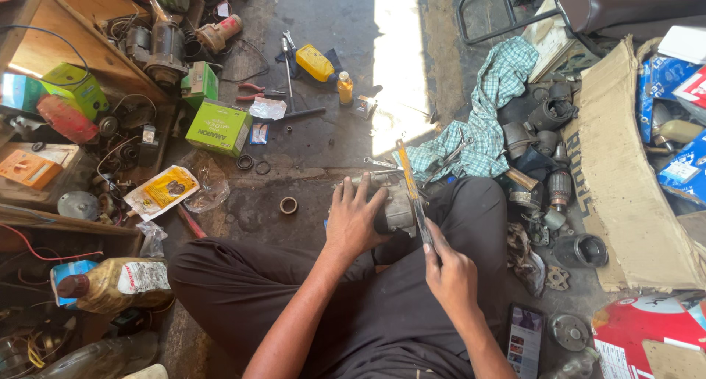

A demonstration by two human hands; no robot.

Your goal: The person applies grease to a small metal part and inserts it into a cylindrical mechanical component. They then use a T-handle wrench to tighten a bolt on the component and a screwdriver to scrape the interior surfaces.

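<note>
We sit cross-legged on the floor [323,147], dark trousers filling the bottom of the view.

Right hand [450,272] at about 5 o'clock from centre: forearm comes up from the lower edge, fingers wrapped tight round the lower end of a long flat tool [412,191] with a yellow-orange face. Tool runs up toward 12 o'clock, slightly tilted left, crossing over the metal part.

Left hand [354,219] just left of it: forearm angled in from 7 o'clock, palm down, fingers spread and pressing on the grey metal housing [397,202]. Flat hold rather than a closed grip. Housing sits at the knees, dead centre of frame.

A phone [525,340] lies at 4 o'clock by the right knee. A small ring [288,205] sits on the floor at 9 o'clock of the left hand.

Further out: checked cloth [494,107] at 1 o'clock, pile of motor parts [544,140] at 2 o'clock beside cardboard [625,180]. Green box [218,127] at 10 o'clock, yellow bottle [315,62] at 12 o'clock.
</note>
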